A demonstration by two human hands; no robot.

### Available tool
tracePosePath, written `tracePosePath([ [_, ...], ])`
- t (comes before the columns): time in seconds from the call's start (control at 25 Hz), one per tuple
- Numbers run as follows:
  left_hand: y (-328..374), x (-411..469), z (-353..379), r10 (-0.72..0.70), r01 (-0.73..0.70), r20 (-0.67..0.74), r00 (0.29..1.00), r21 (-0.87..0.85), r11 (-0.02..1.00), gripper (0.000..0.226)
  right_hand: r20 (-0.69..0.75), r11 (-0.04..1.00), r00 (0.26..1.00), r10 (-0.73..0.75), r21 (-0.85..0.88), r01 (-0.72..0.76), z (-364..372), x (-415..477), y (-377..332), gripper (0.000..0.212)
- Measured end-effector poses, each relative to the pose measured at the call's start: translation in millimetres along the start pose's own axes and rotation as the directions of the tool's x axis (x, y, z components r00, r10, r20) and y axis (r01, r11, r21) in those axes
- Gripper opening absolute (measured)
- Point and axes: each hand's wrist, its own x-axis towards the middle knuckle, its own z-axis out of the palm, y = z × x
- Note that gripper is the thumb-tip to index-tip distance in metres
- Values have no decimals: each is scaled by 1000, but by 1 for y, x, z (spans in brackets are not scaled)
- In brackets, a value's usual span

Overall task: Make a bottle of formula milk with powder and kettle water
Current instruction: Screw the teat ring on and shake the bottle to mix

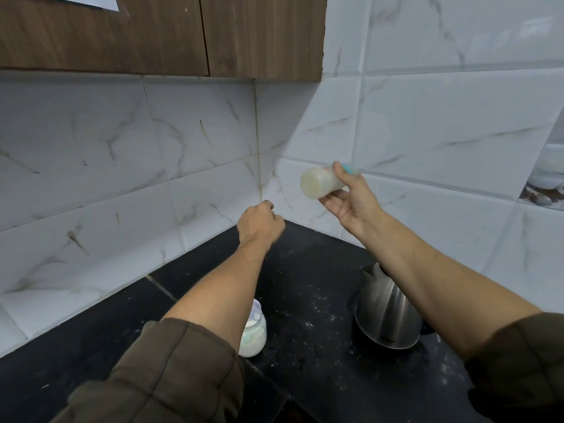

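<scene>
The mixing step looks to be in hand: the right hand [351, 199] holds the bottle [320, 186] raised in the air in front of the tiled wall [427, 132], tipped nearly on its side with its base toward the camera and its teal top [350, 169] under the thumb. Its contents are cloudy and yellowish-white, so powder and water both seem to be inside already, and the tilt suggests a shake or swirl. The left hand [259, 222] hangs clenched in a loose fist above the far corner of the surface [305, 285], grasping nothing that shows.

Below the left forearm stands the powder jar [254, 334], open-topped as far as can be told and partly hidden by the arm. The steel kettle [386, 312] sits on the dark surface under the right forearm, spout toward the wall. White specks are scattered over the surface between them.

The next move likely calls for a firm grip near the top so nothing leaks, then a check that no lumps remain before the bottle is set down upright.

No brand, label or writing can be read on the bottle, jar or kettle
</scene>
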Motion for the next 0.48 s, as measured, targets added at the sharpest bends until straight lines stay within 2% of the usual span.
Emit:
tracePosePath([
  [0.08,-1,2,1,6,-6,2,1000,-6,1000,40,121,983,991,52,-181,-30,-1,-5,0,49],
  [0.16,-1,2,3,12,-12,8,1000,5,1000,39,246,932,962,120,-362,-23,-1,-12,0,62],
  [0.24,-1,1,3,7,-7,11,1000,2,1000,39,231,952,970,80,-305,-5,-2,-11,-3,64],
  [0.32,-3,0,4,1,-1,5,1000,1,1000,38,74,995,997,-4,-96,11,-2,-4,-7,58],
  [0.4,-3,-1,3,-5,5,7,1000,0,1000,38,-46,998,999,-11,59,14,-4,3,-9,56],
  [0.48,-2,1,4,4,-3,14,1000,-7,1000,37,43,997,999,27,-68,-24,-4,-2,-7,49],
])
